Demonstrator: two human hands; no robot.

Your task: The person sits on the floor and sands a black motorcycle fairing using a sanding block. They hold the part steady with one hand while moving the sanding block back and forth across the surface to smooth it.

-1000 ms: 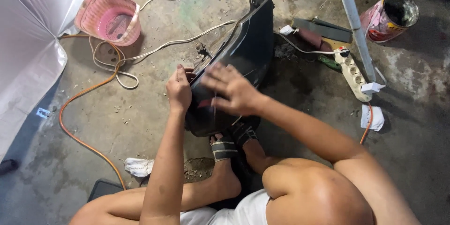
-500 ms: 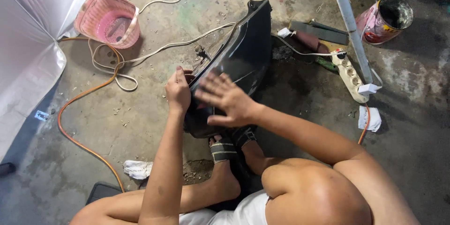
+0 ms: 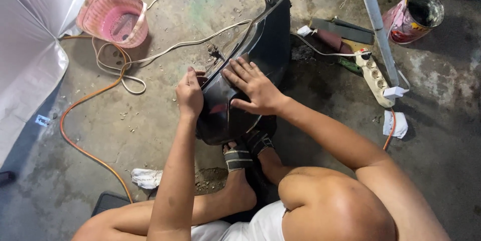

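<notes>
A person is sitting on the concrete floor (image 3: 150, 135) and working on a big black plastic panel (image 3: 260, 55). The panel is lying tilted in the middle of the scene, with its near end resting by the person's sandaled feet (image 3: 245, 153) and its far end pointing away. The right hand (image 3: 253, 88) is lying flat on top of the panel with its fingers (image 3: 235, 70) spread wide. The left hand (image 3: 189, 93) is gripping the left edge of the panel, with its fingers curled around the edge. A pink basket (image 3: 112, 16) is sitting far off on the left, and a white cable (image 3: 165, 50) is running past it toward the panel. An orange cable (image 3: 85, 120) is curving along the floor on the left. A white sheet (image 3: 30, 30) is hanging at the far left. On the right, a white power strip (image 3: 375, 75) is lying next to a grey pole (image 3: 376, 20), and a paint can (image 3: 416, 15) is standing in the far right corner. A small white rag (image 3: 146, 177) is lying near the person's left leg.
</notes>
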